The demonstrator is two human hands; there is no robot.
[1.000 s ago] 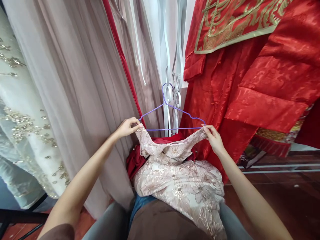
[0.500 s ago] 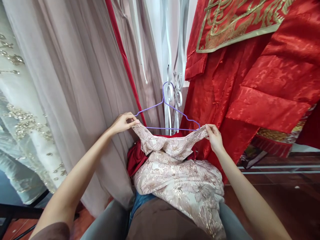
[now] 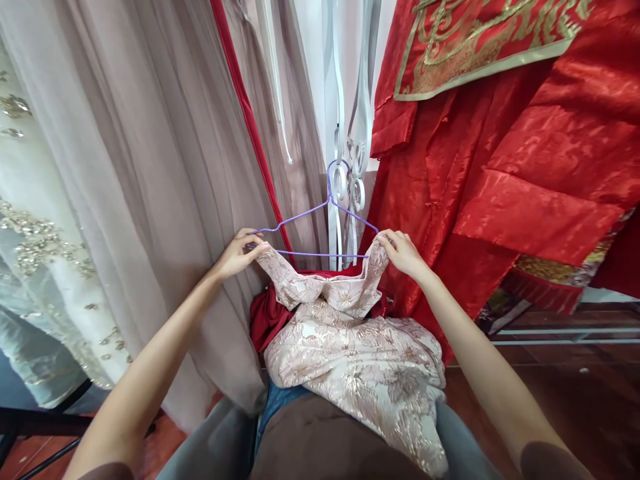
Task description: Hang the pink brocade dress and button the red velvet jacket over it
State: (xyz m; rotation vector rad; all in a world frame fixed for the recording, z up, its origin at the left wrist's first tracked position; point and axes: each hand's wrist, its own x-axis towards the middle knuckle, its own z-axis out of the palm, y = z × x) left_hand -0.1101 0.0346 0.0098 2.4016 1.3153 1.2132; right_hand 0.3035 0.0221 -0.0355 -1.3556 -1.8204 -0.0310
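Red-brown floor tiles (image 3: 565, 393) show low on the right, with tall, grey-pink sheer drapery (image 3: 150, 167) on the left and glossy red satin-like garments (image 3: 540, 213) on the right; white scrolled metalwork (image 3: 357, 193) stands at the far centre. From my remote seat I see a pale pink floral dress with metallic thread (image 3: 350, 347) heaped across the lap, its bodice raised at the far end between the hands; just beyond its neckline is a thin purple wire hanger (image 3: 325, 255), hook pointing far. Left hand (image 3: 240, 253) pinches the left strap by the hanger's left end; right hand (image 3: 401, 252) pinches the right strap, its fingers covering the hanger's right end, so I cannot tell whether that strap sits on the wire.

I judge slipping the main risk; thin wire may grip the cloth poorly, so a loosened pinch could let a strap slide off, and the skirt's weight could drag it down; uneven pulling could tilt the hanger. I cannot tell whether the hook touches the metalwork; if it is caught, a tug could jam it. Crumpled dark red fabric (image 3: 270, 323) behind the bodice could bunch with it.
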